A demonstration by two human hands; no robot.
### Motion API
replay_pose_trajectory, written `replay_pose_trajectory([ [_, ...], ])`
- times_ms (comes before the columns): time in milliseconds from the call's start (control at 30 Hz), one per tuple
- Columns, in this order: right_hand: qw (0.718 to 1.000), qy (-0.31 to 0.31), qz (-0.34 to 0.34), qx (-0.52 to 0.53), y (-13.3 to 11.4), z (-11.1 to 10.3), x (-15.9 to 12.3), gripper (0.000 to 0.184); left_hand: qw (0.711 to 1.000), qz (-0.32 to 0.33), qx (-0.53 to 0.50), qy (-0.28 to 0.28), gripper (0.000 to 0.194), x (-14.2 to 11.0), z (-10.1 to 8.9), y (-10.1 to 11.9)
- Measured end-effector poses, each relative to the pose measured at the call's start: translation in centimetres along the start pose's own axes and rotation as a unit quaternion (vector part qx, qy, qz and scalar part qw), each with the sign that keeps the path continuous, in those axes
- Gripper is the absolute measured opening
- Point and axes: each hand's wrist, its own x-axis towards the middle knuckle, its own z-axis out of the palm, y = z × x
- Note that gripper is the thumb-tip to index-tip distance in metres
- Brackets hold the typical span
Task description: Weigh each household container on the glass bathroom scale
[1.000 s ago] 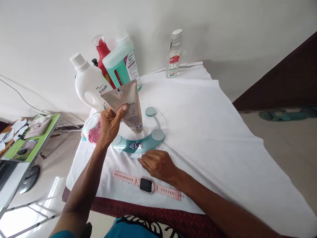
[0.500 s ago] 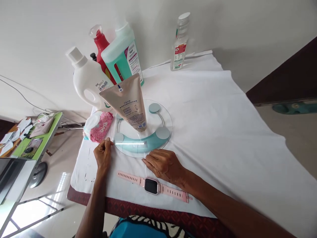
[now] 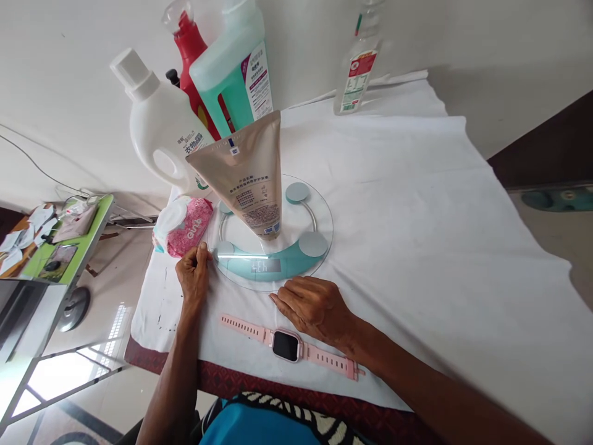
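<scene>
A glass bathroom scale [image 3: 278,272] with a teal band and a lit, faint display lies on the white cloth. On it a beige squeeze tube [image 3: 252,185] stands on its cap, unheld. My left hand [image 3: 192,275] is curled closed beside the scale's left rim, thumb up, with nothing visible in it. At the front rim rests my right hand [image 3: 310,303], fingers folded in, nothing seen in them. A pink smartwatch [image 3: 286,345] lies stretched out nearer me, its strap end close to my right wrist.
Behind the scale stand a white detergent jug [image 3: 162,130], a red bottle [image 3: 189,55] and a green liquid bottle [image 3: 231,74]. A pink wipes pack [image 3: 189,227] sits left of it. Farther right, a clear bottle [image 3: 356,74] stands by the wall. A green-topped desk [image 3: 88,235] is at left.
My left hand has let go of the tube and moved down to the scale's left rim. The tube now stands alone. My right hand stays by the front rim; the view has shifted.
</scene>
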Motion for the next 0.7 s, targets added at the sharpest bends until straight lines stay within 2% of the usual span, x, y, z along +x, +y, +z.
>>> replay_pose_trajectory([
  [267, 1.0, 0.007, 0.0, 0.008, 0.1, 0.1, -0.1, 0.041, 1.0, -0.002, 0.004, 0.006, 0.046, -0.1, 0.2, -0.2],
  [367, 1.0, 0.006, 0.004, 0.006, 0.1, 0.1, -0.1, 0.042, 1.0, -0.017, -0.024, 0.009, 0.044, -0.6, -0.3, 0.8],
  [433, 1.0, 0.002, 0.008, 0.007, 0.1, 0.1, -0.1, 0.042, 0.999, 0.004, -0.04, 0.006, 0.034, -0.9, -0.8, 2.4],
  [500, 1.0, 0.0, 0.01, 0.009, 0.1, 0.1, -0.1, 0.041, 0.997, 0.059, -0.048, -0.022, 0.032, -0.8, -1.3, 4.7],
  [600, 1.0, 0.004, 0.01, 0.011, 0.1, 0.2, -0.2, 0.04, 0.984, 0.147, -0.063, -0.081, 0.056, 0.3, -0.8, 8.3],
  [700, 1.0, 0.013, 0.016, 0.014, 0.2, 0.4, -0.3, 0.041, 0.97, 0.199, -0.069, -0.123, 0.059, 1.8, 1.3, 10.9],
])
